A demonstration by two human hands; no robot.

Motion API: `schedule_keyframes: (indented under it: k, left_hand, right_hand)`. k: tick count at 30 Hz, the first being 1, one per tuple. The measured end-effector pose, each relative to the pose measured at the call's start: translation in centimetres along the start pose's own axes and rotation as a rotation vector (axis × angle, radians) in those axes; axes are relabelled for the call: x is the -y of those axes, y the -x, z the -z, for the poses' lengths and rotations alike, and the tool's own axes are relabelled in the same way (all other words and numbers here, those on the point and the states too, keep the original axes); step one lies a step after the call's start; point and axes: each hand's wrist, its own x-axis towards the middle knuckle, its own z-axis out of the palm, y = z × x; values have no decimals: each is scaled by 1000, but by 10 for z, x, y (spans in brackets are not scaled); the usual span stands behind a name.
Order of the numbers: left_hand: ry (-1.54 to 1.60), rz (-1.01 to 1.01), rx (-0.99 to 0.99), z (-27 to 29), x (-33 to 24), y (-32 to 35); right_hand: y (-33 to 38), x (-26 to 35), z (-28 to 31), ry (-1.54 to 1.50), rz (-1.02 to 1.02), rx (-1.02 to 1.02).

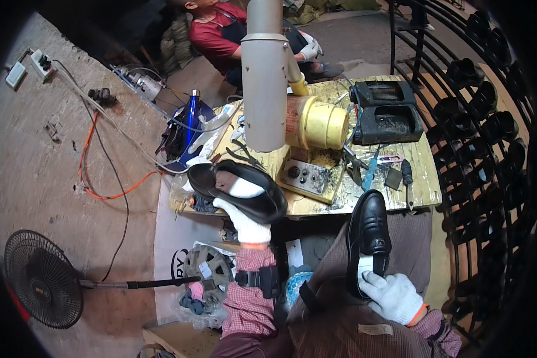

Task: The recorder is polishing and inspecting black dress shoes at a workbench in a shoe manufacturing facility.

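The left hand is gripping a black leather shoe near the yellowish wooden desk; the right hand is holding a glossy black loafer by its heel. Either could be slipping, scuffing, if grips slacken.

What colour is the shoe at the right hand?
The shoe is black outside, seen best in the head view.

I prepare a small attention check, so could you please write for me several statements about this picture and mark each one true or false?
1. The left hand touches a black shoe, the right hand a second shoe. True.
2. Both hands are bare. False: both are gloved in white.
3. A blue bottle is left of the yellow machine. True.
4. A fan is at the picture's right. False: the black fan is at the left.
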Motion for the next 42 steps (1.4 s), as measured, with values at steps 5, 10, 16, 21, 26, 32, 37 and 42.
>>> schedule_keyframes:
  k: [5, 10, 16, 21, 26, 32, 37, 42]
  left_hand:
    - [357, 574, 461, 46, 13, 89]
    - [247, 915, 235, 55, 21, 129]
    - [117, 953, 271, 31, 26, 129]
    - [-273, 886, 352, 36, 32, 120]
    - [-17, 942, 304, 9, 64, 123]
    - [-418, 996, 414, -36, 131, 123]
    - [-442, 1069, 555, -76, 141, 143]
    - [-463, 1098, 670, -125, 144, 162]
  right_hand:
    - [0, -4, -17, 15, -17, -139]
    - [7, -13, -26, -43, 21, -204]
    - [22, -14, -17, -171, 131, -483]
    - [44, -14, 6, -273, 166, -540]
    - [61, -5, 23, -335, 284, -684]
    - [46, 6, 34, -310, 477, -676]
    - [28, 1, 30, -137, 333, -498]
    - [35, -10, 24, -149, 196, -424]
